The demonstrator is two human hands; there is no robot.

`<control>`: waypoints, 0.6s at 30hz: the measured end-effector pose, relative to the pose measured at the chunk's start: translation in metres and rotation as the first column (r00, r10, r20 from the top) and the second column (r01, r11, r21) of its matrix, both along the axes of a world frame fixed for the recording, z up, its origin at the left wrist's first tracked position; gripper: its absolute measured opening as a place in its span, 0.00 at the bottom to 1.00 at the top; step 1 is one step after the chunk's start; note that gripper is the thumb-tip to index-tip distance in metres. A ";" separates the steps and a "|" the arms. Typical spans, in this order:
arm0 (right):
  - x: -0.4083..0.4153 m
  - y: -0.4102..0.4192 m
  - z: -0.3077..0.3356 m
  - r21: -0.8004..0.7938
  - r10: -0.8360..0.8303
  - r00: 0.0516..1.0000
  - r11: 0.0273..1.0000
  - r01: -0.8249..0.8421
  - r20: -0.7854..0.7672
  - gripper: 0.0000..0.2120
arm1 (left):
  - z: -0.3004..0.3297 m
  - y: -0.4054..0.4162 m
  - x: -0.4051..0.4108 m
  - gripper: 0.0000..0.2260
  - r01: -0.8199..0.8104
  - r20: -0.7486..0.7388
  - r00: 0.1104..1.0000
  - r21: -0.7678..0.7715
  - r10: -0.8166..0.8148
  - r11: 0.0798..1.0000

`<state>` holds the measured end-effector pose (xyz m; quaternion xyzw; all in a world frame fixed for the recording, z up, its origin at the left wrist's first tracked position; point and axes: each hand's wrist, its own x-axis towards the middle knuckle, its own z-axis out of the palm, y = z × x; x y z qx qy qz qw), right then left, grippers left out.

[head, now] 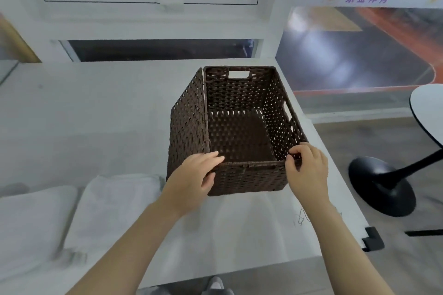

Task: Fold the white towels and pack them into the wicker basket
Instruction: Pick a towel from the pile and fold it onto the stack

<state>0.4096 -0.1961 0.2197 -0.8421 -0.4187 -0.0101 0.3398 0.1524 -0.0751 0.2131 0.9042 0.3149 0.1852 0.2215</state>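
Note:
A dark brown wicker basket (187,122) stands empty on the white table, near its right side. My left hand (194,177) grips the basket's near left corner, fingers over the rim and thumb on the front wall. My right hand (306,170) pinches the near right corner of the rim. Two folded white towels lie at the left: one (112,206) just left of my left forearm, another (31,223) at the far left. A flat white towel (242,223) lies spread on the table between my arms, in front of the basket.
The white table (84,115) ends close to the right of the basket; a black corner guard (372,238) marks its near right corner. A round table with a black pedestal base (383,187) stands on the floor to the right. A window wall runs behind.

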 end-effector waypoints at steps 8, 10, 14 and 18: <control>-0.080 0.047 0.021 0.119 0.336 0.939 0.932 -0.342 0.068 0.10 | 0.010 0.026 -0.063 0.21 -0.154 0.011 0.988 -0.153 0.157 0.976; -0.112 0.058 0.024 0.127 0.457 0.889 0.880 -0.457 0.032 0.11 | 0.005 0.034 -0.086 0.21 -0.223 -0.033 0.975 -0.186 0.221 0.957; -0.174 0.075 0.014 0.098 0.639 0.755 0.769 -0.632 -0.145 0.11 | -0.011 0.043 -0.135 0.21 -0.343 -0.131 0.937 -0.170 0.324 0.924; -0.226 0.085 -0.019 0.002 0.635 0.648 0.715 -0.699 -0.420 0.11 | -0.038 0.042 -0.184 0.21 -0.415 -0.247 0.897 -0.182 0.368 0.891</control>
